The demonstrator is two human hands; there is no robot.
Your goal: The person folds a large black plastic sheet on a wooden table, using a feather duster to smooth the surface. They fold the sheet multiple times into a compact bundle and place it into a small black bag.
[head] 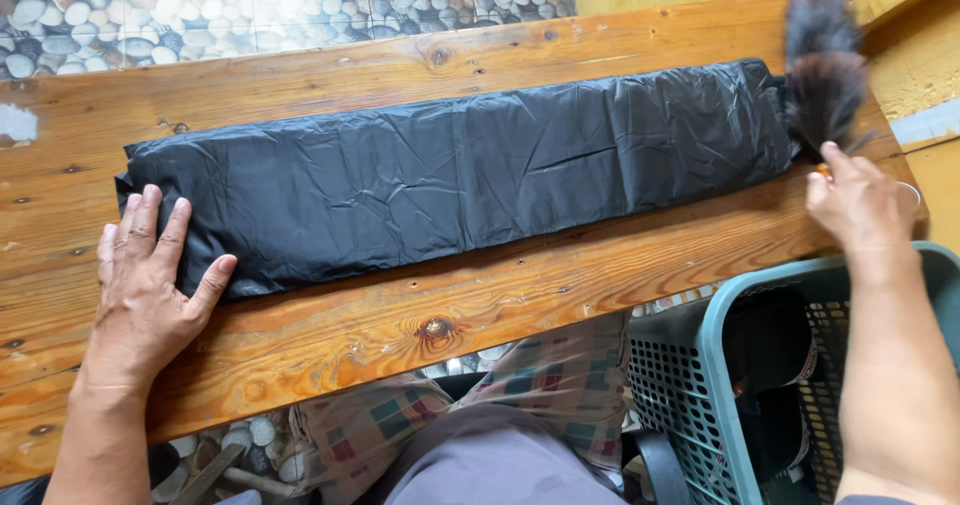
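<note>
A long flat black plastic-wrapped bundle (460, 170) lies lengthwise across a wooden bench top (400, 315). My left hand (150, 280) lies flat with fingers spread on the bundle's left end and the wood beside it. My right hand (860, 205) is closed around the handle of a dark fluffy feather duster (822, 65), whose blurred head stands at the bundle's right end. The handle is mostly hidden inside the fist.
A teal plastic basket (700, 365) with dark items inside stands at the lower right, under my right forearm. My lap in checked cloth (540, 395) sits below the bench edge. A pebble-pattern floor (250, 5) lies beyond the bench, and a yellow wall at the top right.
</note>
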